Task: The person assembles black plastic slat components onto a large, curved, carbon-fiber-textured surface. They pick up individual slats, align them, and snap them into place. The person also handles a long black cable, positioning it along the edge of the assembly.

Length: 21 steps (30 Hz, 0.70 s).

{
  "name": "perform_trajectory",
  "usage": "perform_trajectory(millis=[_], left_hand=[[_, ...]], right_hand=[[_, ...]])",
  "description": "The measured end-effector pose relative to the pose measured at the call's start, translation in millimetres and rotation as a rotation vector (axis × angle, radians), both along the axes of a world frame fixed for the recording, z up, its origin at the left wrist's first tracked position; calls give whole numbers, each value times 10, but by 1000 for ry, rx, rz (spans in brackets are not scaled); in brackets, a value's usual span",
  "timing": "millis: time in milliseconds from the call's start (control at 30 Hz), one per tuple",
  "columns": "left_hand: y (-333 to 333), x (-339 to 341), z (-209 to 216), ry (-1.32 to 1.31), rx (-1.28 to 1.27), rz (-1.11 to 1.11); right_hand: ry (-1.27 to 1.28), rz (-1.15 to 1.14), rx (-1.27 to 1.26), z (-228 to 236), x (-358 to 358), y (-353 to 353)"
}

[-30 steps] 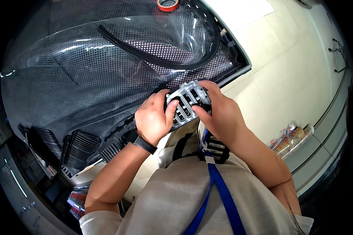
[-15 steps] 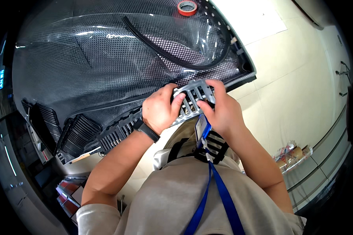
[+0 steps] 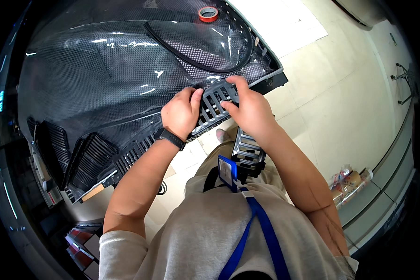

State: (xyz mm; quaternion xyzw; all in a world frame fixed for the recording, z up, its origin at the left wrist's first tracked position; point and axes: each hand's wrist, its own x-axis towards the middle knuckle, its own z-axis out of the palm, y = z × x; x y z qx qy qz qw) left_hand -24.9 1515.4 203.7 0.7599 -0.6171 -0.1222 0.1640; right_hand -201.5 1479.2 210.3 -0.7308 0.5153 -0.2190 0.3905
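Observation:
A long dark grille strip [image 3: 212,108] with rows of slots runs along the near edge of a large black panel [image 3: 102,70] with a woven pattern. My left hand [image 3: 178,115] is closed on the strip, its thumb near the upper edge. Farther right, my right hand [image 3: 253,112] grips the strip's right end, fingers over the top and thumb on the slotted face. Fingers behind the strip are hidden. Below my right hand hangs another slotted piece [image 3: 248,148], close to my lap. A curved black rubber strip [image 3: 219,71] lies on the panel.
A red roll of tape [image 3: 208,14] rests on the panel's far right. Ribbed black vents [image 3: 95,156] are at its near left corner. My blue lanyard badge [image 3: 227,171] dangles near the slotted piece. A plastic-wrapped bundle [image 3: 350,184] lies at right on the pale tiled floor [image 3: 312,98].
The grille's right end has turned, its slotted face now darker and in line with the panel edge. Both hands keep hold and sit slightly farther left and up. The view has shifted.

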Motion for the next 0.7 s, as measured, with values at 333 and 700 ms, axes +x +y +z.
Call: perform_trajectory(millis=[333,700], left_hand=[[25,11,-79,-98,-120,-82],[17,25,24,-5,-33,-98]], right_hand=[[-28,-91,-343,45,-403,65],[-528,-209,767,-173,-891,823]])
